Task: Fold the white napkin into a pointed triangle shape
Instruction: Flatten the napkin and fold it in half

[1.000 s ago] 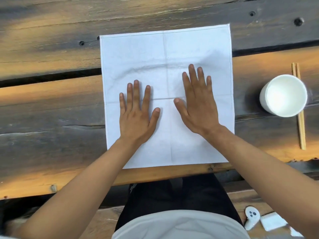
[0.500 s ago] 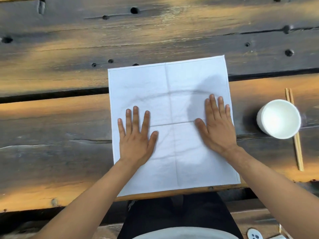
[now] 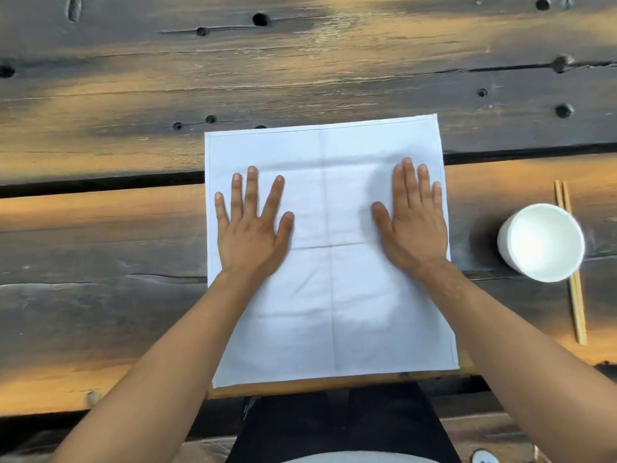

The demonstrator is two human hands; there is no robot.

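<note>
White napkin (image 3: pixel 330 295) lies unfolded on the desk (image 3: pixel 100 262), left hand (image 3: pixel 252 225) and right hand (image 3: pixel 412 225) pressing flat, fingers spread, at 9 and 3 o'clock.

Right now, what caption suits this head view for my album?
Both hands, left and right, flat on an unfolded white napkin on a wooden table.

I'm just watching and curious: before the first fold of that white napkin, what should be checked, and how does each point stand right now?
1. Napkin spread out as a full square, unfolded: ok.
2. Napkin smooth: ok, only faint crease lines show.
3. Left hand and right hand flat on the cloth, gripping nothing: ok.
4. A corner held ready to lift: not ok, neither hand is at a corner.
5. White cup and chopsticks off the cloth: ok, both lie to its right.
6. Napkin fully on the table: ok, near edge sits close to the table's edge.
</note>
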